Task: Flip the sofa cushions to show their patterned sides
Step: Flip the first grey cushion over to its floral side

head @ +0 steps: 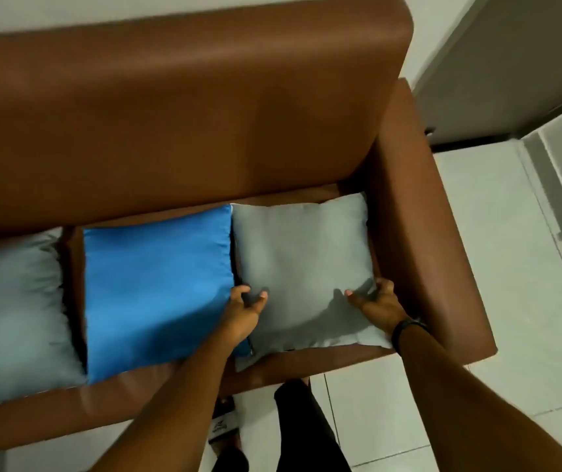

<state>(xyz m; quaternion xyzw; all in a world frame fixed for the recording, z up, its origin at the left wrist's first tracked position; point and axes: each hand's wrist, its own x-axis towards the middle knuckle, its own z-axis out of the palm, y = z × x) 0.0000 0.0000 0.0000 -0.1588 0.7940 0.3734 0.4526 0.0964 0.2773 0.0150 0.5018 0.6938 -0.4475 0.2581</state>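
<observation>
We count three cushions on the sofa (204,107), all plain side up. Our left hand (244,310) and right hand (376,303) pinch the grey cushion (301,260) at centre right; the blue cushion (157,291) and another grey cushion (10,311) at far left wait.

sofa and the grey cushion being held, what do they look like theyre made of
The sofa looks like brown leather or a faux-leather vinyl: smooth, with a soft sheen along the backrest and no weave; which of the two cannot be told. The grey cushion looks like plain woven cloth over soft stuffing: matte, and it dimples and wrinkles where the left hand and right hand pinch it.
</observation>
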